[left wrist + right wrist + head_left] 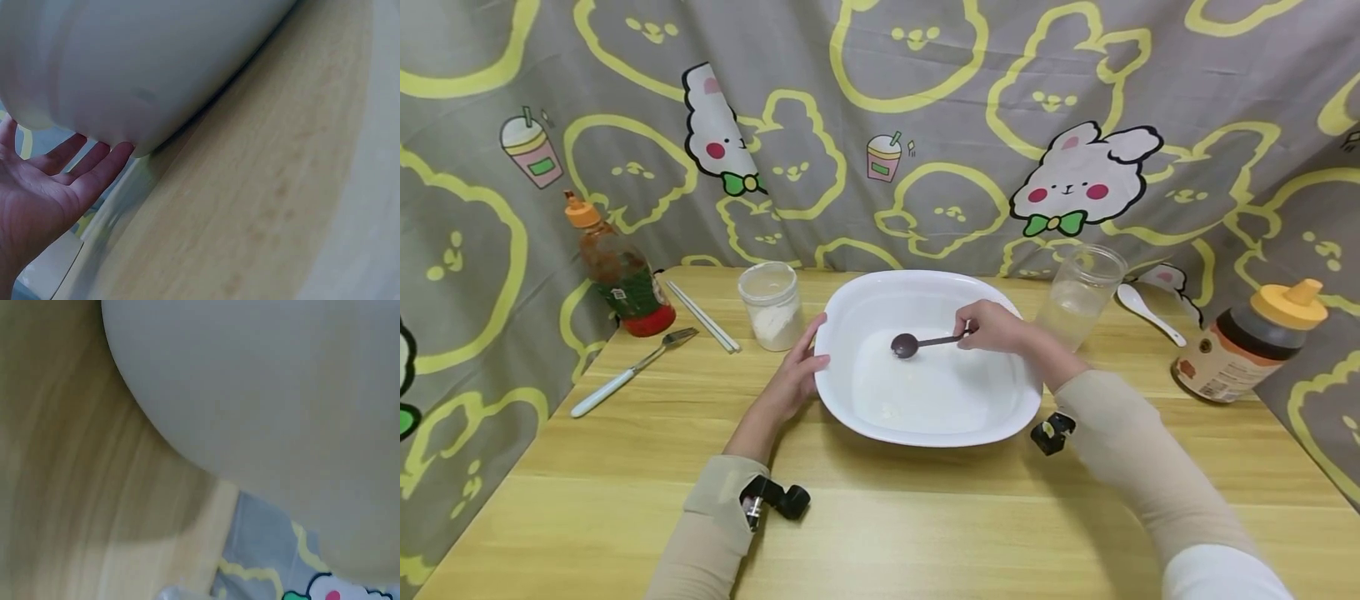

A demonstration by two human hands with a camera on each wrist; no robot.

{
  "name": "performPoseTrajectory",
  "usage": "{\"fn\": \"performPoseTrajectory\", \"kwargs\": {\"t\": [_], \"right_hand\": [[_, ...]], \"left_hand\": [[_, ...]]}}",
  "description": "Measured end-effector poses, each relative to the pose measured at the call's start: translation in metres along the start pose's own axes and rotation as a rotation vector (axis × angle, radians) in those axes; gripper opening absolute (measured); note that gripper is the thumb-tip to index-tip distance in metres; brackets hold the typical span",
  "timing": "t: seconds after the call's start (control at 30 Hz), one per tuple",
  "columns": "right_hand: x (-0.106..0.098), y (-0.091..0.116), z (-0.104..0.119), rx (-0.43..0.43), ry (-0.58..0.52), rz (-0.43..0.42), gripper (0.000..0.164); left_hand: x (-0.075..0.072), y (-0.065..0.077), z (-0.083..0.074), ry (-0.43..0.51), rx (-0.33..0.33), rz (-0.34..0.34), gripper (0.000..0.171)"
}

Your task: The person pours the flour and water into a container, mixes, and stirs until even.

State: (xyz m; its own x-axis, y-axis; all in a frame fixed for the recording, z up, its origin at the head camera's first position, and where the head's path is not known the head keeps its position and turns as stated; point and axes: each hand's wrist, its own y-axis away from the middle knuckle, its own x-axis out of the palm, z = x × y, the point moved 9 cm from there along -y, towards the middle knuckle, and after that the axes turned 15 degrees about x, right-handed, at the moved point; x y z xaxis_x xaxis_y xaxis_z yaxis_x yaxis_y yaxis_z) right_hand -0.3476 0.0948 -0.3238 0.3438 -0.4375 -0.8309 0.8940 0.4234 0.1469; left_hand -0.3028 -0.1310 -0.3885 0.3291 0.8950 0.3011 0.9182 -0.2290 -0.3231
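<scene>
A white oval basin (880,421) stands on the wooden table, with a little pale residue on its floor. At its left side my left hand (795,372) holds the rim, and in the left wrist view the fingers (103,169) touch the outer wall. Over the basin my right hand (992,327) pinches the handle of a dark brown spoon (905,346). The spoon's bowl points left, low inside the basin; whether it touches the floor I cannot tell. The right wrist view shows the basin's outer wall (250,394), but neither hand nor spoon.
Left of the basin stand a jar of white powder (771,308) and a red sauce bottle (625,279), near chopsticks (703,317) and a fork (636,371). To the right are a clear jar (1082,287), a white spoon (1150,314) and a yellow-capped bottle (1247,346). A patterned curtain (917,225) hangs behind.
</scene>
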Motion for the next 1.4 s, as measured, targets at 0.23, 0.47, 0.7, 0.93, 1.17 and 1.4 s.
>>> {"fn": "performPoseTrajectory", "kwargs": {"t": [0.23, 0.47, 0.7, 0.93, 1.17, 1.4], "right_hand": [[0.034, 0.002, 0.015, -0.011, -0.138, 0.2, 0.004], [0.039, 0.024, 0.019, -0.034, -0.068, 0.343, 0.004], [0.009, 0.044, 0.005, -0.025, 0.095, 0.312, 0.014], [-0.028, 0.046, -0.01, 0.076, 0.248, 0.157, 0.015], [-0.044, 0.029, -0.025, 0.147, 0.242, -0.037, 0.011], [-0.033, 0.007, -0.018, 0.174, 0.176, -0.159, 0.008]], "left_hand": [[-0.001, 0.001, 0.0, 0.009, 0.006, -0.003, 0.067], [0.0, 0.0, -0.001, 0.008, 0.019, 0.006, 0.067], [0.0, 0.0, -0.001, 0.004, 0.01, 0.005, 0.066], [0.001, 0.0, -0.001, 0.013, 0.01, 0.01, 0.067], [0.001, -0.001, 0.0, 0.011, 0.0, 0.006, 0.067], [0.001, 0.0, -0.001, 0.022, -0.011, -0.005, 0.067]]}}
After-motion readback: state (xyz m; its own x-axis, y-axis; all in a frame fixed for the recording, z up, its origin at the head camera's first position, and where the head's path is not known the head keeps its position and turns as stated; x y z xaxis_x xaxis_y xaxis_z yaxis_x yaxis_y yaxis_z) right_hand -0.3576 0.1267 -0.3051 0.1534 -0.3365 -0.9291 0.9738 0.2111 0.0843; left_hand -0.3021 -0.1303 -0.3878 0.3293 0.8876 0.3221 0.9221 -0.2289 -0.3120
